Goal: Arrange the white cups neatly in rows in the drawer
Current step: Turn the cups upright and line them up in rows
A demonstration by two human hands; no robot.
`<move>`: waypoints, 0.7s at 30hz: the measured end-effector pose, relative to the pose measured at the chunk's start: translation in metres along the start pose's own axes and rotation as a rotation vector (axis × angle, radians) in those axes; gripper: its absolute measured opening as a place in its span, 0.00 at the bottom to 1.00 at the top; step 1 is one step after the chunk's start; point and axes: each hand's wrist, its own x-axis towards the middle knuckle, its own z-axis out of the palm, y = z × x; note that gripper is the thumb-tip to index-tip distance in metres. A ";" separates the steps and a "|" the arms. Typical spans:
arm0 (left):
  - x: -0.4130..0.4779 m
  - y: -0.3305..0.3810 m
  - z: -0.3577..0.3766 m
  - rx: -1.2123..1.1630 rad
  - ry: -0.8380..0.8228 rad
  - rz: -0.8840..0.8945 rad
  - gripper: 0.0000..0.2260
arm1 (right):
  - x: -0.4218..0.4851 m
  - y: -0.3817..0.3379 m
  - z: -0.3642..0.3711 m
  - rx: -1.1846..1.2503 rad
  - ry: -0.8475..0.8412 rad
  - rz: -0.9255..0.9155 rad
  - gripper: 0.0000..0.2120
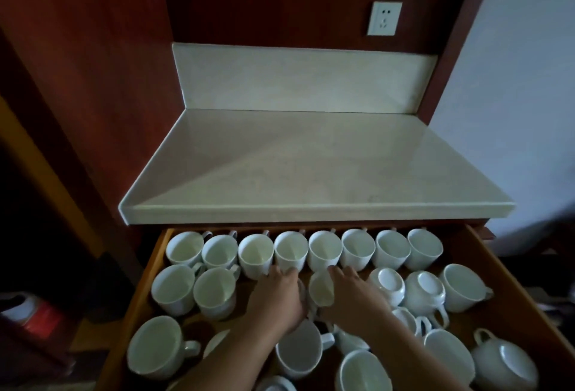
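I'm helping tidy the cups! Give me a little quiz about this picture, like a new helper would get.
1. True or false: eight cups stand in the back row.
2. The pair just right of the right hand stands: A upright, B upside down, C stacked.
3. Fill in: above the drawer sits a pale ____.
Key: 1 true; 2 B; 3 counter.

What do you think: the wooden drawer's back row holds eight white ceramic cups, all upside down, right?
No. The head view shows the eight white ceramic cups in the back row of the wooden drawer upright, mouths up.
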 end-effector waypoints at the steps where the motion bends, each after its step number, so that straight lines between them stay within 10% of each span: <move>1: 0.001 0.003 0.003 -0.007 0.007 -0.026 0.14 | 0.001 0.002 -0.001 0.011 0.014 -0.011 0.36; 14: -0.022 0.006 -0.027 -0.210 0.147 -0.176 0.21 | 0.005 0.009 0.002 0.050 -0.014 -0.050 0.36; 21: -0.040 -0.032 -0.063 -1.020 0.271 -0.390 0.17 | 0.010 0.000 0.005 0.069 -0.018 -0.062 0.35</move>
